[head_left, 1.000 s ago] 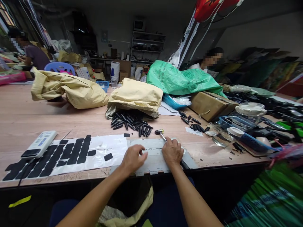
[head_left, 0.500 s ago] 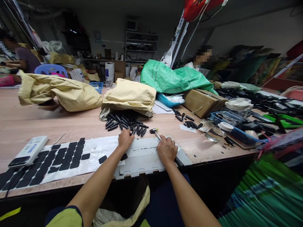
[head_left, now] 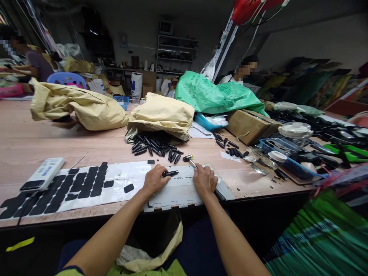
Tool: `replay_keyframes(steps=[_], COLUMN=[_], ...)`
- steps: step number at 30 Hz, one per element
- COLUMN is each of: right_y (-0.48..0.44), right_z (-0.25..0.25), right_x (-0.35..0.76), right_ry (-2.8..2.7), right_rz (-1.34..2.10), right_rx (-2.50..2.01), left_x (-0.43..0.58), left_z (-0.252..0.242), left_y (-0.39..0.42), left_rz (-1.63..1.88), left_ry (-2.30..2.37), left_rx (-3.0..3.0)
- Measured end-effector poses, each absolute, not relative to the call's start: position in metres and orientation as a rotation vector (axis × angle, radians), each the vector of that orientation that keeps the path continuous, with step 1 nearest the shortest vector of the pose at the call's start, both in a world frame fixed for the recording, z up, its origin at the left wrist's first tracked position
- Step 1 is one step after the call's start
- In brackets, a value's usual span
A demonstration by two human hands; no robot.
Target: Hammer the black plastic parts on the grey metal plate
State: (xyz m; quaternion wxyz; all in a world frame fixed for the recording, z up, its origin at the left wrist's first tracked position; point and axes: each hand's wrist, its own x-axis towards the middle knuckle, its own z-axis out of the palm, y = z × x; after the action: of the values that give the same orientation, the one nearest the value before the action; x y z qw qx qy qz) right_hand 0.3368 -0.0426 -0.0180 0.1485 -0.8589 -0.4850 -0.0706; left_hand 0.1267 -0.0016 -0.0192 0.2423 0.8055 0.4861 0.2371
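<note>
My left hand (head_left: 155, 179) is closed around a black pen-shaped part (head_left: 171, 173), its tapered end pointing right over a grey-white board (head_left: 169, 196). A small hammer (head_left: 191, 160) is in the grip of my right hand (head_left: 205, 180). The hammer's head has a yellow face and points away from me, while the black handle end sticks out below the hand. Beyond the board lies a heap of similar black parts (head_left: 152, 145), spilling from the mouth of a tan bag (head_left: 162, 111). To the left, black rounded patches (head_left: 86, 184) cover much of a white sheet (head_left: 119, 172).
A white scale-like device (head_left: 43, 174) stands at left. Another tan bag (head_left: 83, 107) lies behind it. At right are a cardboard box (head_left: 253, 124), a glass jar (head_left: 263, 163) and a blue basket (head_left: 299, 165). A green sack (head_left: 215, 94) rests behind. Two people sit farther off.
My left hand has drawn back from the heap toward me, bringing a black part over the board. My right hand keeps its grip on the hammer. The whole view has shifted slightly.
</note>
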Motion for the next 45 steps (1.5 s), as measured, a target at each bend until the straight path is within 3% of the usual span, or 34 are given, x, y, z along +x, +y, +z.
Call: replay_keyframes(steps=[10,15,22,38,45], right_y=[-0.081,-0.088,-0.095,-0.097,-0.076], right_z=[-0.016,-0.014,-0.009,-0.002,-0.001], right_x=[0.31,0.296,0.284,0.279,0.329], right_ry=[-1.454,-1.478,-1.596,-1.605,-1.411], right_rz=[0.155,0.205,0.056,0.07,-0.136], right_rx=[-1.797,-1.697,-1.86,-1.959,-2.42], left_x=[0.128,0.129,0.13,0.131,0.129], left_z=[-0.018,-0.016,-0.015,-0.015,-0.017], left_y=[0.0,0.0,0.0,0.0,0.0], left_rz=[0.652,0.651,0.649,0.622,0.63], left_ry=[1.408,1.457,1.464,1.479,1.446], left_rx=[2.146,2.091,2.042,2.049,2.075])
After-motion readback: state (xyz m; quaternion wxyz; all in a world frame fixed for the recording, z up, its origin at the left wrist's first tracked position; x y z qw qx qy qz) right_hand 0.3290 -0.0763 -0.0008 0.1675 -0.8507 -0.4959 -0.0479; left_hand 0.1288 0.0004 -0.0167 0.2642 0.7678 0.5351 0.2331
